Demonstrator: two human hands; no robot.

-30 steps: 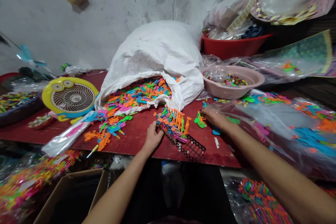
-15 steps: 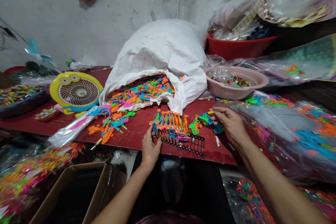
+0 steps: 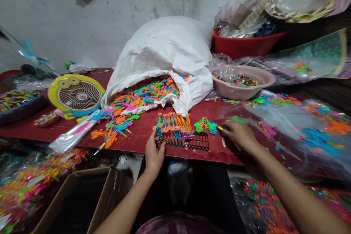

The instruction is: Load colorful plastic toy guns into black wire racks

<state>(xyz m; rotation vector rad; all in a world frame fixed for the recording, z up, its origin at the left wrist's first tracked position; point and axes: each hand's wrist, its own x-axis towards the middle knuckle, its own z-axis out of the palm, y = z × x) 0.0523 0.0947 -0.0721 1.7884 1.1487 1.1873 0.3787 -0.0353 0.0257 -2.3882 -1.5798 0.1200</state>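
Note:
My left hand grips the left end of a black plastic rack, thumb along its front edge. Rows of small orange, blue, green and pink plastic pieces stand packed in the rack's left part; its right-end rings show bare. To the right, my right hand is low over the table, fingers closed on a small yellow-tipped stick. Most of that stick is hidden by the fingers. Loose green, orange and blue plastic pieces lie between the rack and this hand.
A big white sack spills colourful pieces onto the red table. A yellow fan stands left, a pink basin right. Clear plastic bags cover the right side. An open carton sits below.
My right hand has come down toward the tabletop with the yellow-tipped stick, near the loose pieces. My left hand keeps hold of the rack. The view has shifted slightly.

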